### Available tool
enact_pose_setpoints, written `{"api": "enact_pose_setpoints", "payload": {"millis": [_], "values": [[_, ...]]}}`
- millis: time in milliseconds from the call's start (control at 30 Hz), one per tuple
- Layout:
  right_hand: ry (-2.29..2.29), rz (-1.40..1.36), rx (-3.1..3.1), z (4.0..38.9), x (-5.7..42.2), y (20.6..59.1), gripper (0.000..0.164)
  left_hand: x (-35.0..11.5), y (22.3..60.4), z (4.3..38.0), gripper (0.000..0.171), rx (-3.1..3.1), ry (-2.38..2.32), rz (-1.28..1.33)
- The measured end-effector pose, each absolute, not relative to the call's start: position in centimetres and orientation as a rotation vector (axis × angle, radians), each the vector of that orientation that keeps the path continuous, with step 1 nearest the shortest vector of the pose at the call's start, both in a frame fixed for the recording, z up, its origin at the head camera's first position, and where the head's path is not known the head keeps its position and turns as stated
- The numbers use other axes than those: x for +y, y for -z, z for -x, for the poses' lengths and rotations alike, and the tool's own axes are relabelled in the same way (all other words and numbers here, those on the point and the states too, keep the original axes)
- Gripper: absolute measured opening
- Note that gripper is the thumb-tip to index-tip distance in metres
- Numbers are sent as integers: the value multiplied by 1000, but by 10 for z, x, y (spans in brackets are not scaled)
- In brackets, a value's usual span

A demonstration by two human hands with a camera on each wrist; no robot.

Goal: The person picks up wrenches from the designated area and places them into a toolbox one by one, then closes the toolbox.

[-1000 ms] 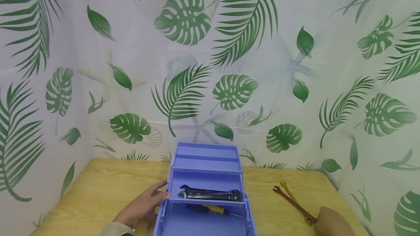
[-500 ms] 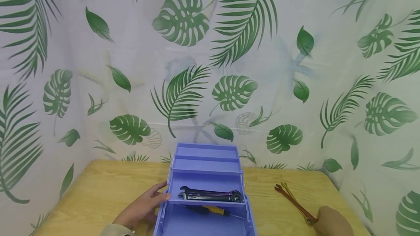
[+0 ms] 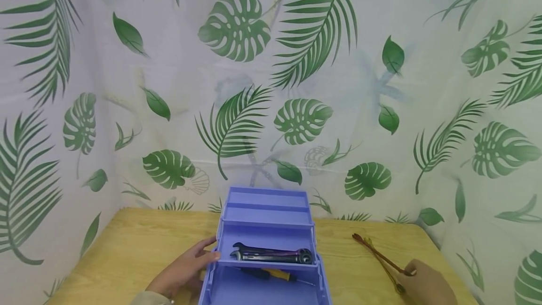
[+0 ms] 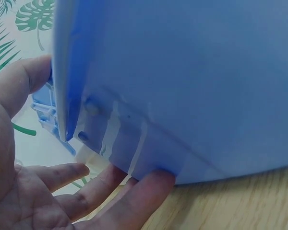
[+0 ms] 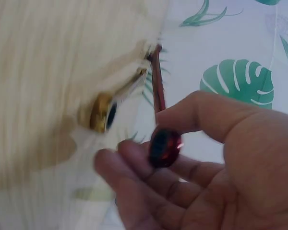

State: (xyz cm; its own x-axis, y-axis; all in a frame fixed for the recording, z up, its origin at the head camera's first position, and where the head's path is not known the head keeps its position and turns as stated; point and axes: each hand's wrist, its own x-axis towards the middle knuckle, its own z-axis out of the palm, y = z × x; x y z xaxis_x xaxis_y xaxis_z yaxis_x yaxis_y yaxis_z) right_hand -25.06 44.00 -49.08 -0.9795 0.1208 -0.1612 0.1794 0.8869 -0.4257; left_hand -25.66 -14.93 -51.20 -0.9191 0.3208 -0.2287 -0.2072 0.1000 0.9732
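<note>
An open blue toolbox (image 3: pixel 266 220) stands mid-table with its tiers fanned out. Its middle tray holds dark wrenches (image 3: pixel 271 254); a yellow-handled screwdriver (image 3: pixel 275 275) lies in the bottom. My left hand (image 3: pixel 186 269) rests with straight fingers (image 4: pixel 134 199) against the box's left wall (image 4: pixel 182 91). My right hand (image 3: pixel 425 286) pinches the ring end of a red wrench (image 3: pixel 378 254) between thumb and fingers (image 5: pixel 165 143) and tilts it up off the table. A gold wrench (image 3: pixel 387 272) lies on the table beside it, its ring end (image 5: pixel 102 112) near my fingers.
The wooden table (image 3: pixel 127 248) is bounded by a leaf-print curtain (image 3: pixel 271 84) at the back and both sides. The right table edge (image 3: pixel 449 258) runs close to my right hand.
My right hand has taken the red wrench by its ring end and lifted it off the gold one, which stays on the table. The left hand has not moved.
</note>
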Motion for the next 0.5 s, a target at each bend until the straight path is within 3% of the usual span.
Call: {"api": "enact_pose_setpoints", "payload": {"millis": [500], "values": [[776,-266,3070,262,405,484,36,-149,509,256,83,1972,-1912,-165]]}}
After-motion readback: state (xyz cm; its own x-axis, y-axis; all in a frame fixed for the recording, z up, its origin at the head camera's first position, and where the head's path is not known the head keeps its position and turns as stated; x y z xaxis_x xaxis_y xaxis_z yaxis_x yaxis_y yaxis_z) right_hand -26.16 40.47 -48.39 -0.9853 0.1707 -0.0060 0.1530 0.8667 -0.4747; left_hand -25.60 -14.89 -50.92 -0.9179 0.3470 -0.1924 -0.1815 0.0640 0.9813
